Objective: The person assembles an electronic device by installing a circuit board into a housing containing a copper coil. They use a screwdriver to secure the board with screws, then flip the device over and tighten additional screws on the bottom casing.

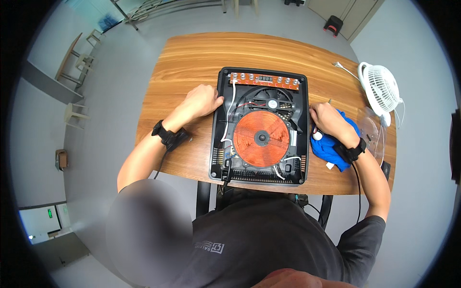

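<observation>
In front of me an opened induction cooker (261, 182) lies on the wooden table, its black shell showing the round copper coil (249, 144), a fan (272, 103) and an orange control board (240, 81). My left hand (199, 101) is closed at the shell's left edge, the thumb against the rim. Beyond the right edge, my right hand (331, 119) has its fingers curled in above a crumpled blue cloth (329, 150). A thin tip pokes out past those fingers and a small white round piece (317, 136) shows beneath; what the hand holds is mostly hidden.
A small white fan (382, 84) stands at the table's right side, its plug (338, 64) toward the back. Clear plastic (369, 129) lies beside the cloth, near a small dark object (385, 169). Cables trail from both wrist bands. Stools (77, 115) stand along the left wall.
</observation>
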### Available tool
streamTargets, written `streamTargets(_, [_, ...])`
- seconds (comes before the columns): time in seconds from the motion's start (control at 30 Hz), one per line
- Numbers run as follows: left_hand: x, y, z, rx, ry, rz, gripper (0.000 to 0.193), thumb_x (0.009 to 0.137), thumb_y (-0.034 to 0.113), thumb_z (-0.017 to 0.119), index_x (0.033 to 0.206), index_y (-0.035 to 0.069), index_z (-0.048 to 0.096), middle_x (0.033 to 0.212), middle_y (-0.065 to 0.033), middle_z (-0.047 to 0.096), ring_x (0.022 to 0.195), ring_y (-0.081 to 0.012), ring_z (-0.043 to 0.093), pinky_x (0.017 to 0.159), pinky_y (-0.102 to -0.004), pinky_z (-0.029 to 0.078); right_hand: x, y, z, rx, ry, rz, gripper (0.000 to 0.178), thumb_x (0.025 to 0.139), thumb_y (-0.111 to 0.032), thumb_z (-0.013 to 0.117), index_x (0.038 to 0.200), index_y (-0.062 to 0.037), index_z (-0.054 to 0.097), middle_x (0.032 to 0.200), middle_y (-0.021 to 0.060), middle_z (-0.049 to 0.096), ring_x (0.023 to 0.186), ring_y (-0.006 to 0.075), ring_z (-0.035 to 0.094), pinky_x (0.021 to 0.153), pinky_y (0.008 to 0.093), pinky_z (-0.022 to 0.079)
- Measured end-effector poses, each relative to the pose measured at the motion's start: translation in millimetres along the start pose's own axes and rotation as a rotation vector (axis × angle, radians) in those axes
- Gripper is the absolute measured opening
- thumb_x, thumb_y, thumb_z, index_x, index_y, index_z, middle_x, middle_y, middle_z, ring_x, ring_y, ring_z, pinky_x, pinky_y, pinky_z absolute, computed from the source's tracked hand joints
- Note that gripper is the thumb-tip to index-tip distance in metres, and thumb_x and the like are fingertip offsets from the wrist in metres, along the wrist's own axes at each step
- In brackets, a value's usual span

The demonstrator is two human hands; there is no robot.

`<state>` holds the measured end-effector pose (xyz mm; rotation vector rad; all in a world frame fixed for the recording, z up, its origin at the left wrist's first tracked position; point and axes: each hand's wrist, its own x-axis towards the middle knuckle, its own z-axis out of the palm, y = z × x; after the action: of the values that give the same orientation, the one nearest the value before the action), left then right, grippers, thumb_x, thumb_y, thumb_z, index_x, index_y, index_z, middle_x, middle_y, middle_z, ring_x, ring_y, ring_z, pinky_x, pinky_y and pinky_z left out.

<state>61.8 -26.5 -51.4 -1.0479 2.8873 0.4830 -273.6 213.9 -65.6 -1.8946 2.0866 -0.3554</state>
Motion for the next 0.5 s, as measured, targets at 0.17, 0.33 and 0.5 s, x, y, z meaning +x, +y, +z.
streamTargets(0.17, [0.4, 7.4, -1.6, 0.022, -0.058, -0.047, 0.04, 0.092, 0.035, 0.064, 0.081, -0.003, 0.071, 0.081, -0.0275, 0.069, 0.084, -0.0451, 0.068, 0.077, -0.0522, 0.055, -0.8, -3.8, 10.4, 0.026, 0.156, 0.001, 0.033, 0.1, -0.016, 0.051, 0.081, 0.0079, 0.061, 0.072, 0.0322, 0.062, 0.072, 0.0506, 0.063, 0.067, 0.057, 0.051])
streamTargets(0.33, [3.3, 1.1, 6.9, 0.017, -0.051, -0.061, 0.041, 0.092, 0.034, 0.064, 0.077, -0.004, 0.07, 0.079, -0.0307, 0.066, 0.081, -0.0474, 0.067, 0.076, -0.0534, 0.055, -1.0, -12.1, 9.0, 0.015, 0.113, 0.063, 0.036, 0.1, -0.018, 0.047, 0.08, 0.0078, 0.062, 0.074, 0.0324, 0.063, 0.074, 0.0509, 0.063, 0.068, 0.057, 0.052])
streamTargets(0.5, [2.0, 4.1, 7.3, 0.028, -0.029, -0.064, 0.041, 0.092, 0.033, 0.063, 0.076, -0.004, 0.07, 0.079, -0.0316, 0.066, 0.082, -0.0485, 0.067, 0.076, -0.054, 0.055, 3.2, -17.6, 10.2, 0.007, 0.132, 0.033, 0.036, 0.099, -0.019, 0.05, 0.079, 0.0073, 0.063, 0.073, 0.0321, 0.064, 0.072, 0.0513, 0.064, 0.067, 0.0575, 0.053])
